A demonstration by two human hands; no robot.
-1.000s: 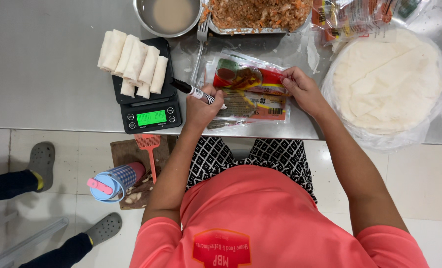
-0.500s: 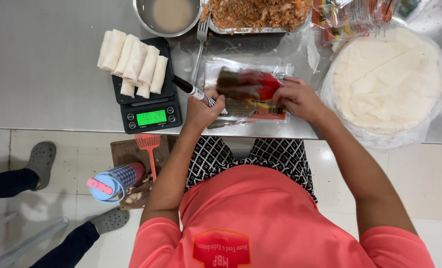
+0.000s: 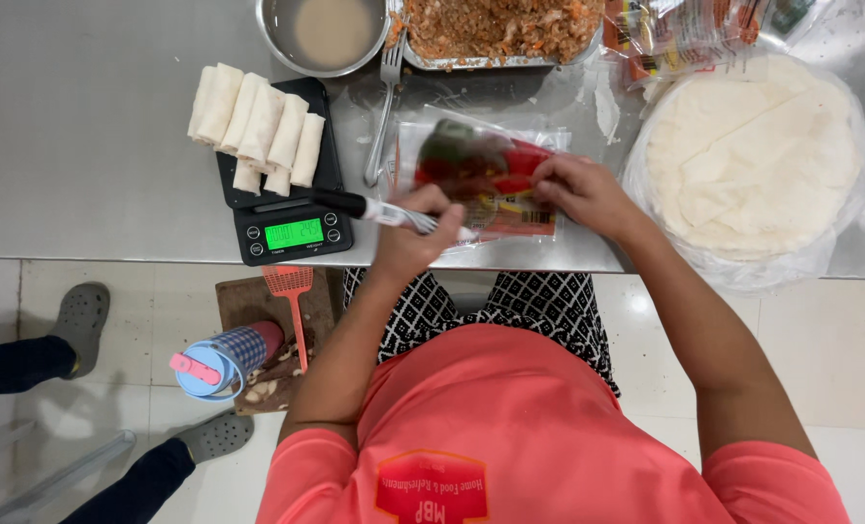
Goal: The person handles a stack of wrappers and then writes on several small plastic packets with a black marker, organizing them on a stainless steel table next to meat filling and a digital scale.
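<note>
— What does the left hand (image 3: 408, 238) have?

— It is clenched around a marker pen with a black cap end and white barrel (image 3: 379, 210), tip on the clear plastic packet with red and green printing (image 3: 481, 175). The pen's black end sticks out over the corner of the black digital kitchen scale with a green lit display (image 3: 292, 233).

— And the right hand (image 3: 578, 189)?

— It presses down on the same packet, fingers bent over its right part, pinning it flat. Whether it pinches the film or only presses on it, I cannot tell.

— Where does the packet lie?

— On the grey steel table (image 3: 83, 126), near its front edge, between the scale and the round stack of pale thin wrappers in a clear plastic bag (image 3: 753, 155).

— What else is on the table?

— Six white rolled spring rolls (image 3: 258, 126) lie side by side on the scale's platform. At the back edge stand a round steel bowl of beige liquid (image 3: 326, 34) and a foil tray of brown minced filling with carrot bits (image 3: 500, 29). A steel fork (image 3: 384, 107) lies between scale and packet, its tines towards the tray.

— Below the table?

— An orange fly swatter (image 3: 292, 291) and a blue cup with a pink-handled lid (image 3: 219, 361) rest on a brown stool.
</note>
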